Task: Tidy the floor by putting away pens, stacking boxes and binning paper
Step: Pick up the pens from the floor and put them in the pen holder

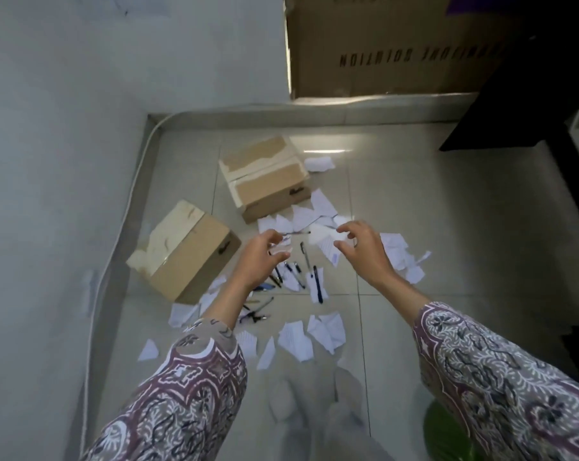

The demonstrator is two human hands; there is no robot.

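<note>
Several pens (268,294) half-hidden under left hand (260,257)

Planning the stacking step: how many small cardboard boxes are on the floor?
2: the near box by the left wall, the far box beyond it, apart and unstacked.

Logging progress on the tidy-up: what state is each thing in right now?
Near box: on floor, taped shut, unstacked.
Far box: on floor, top torn, unstacked.
Pens: scattered on floor.
Paper: torn pieces strewn on floor.
Left hand: loosely curled, holding nothing clear.
Right hand: loosely curled, holding nothing.
</note>
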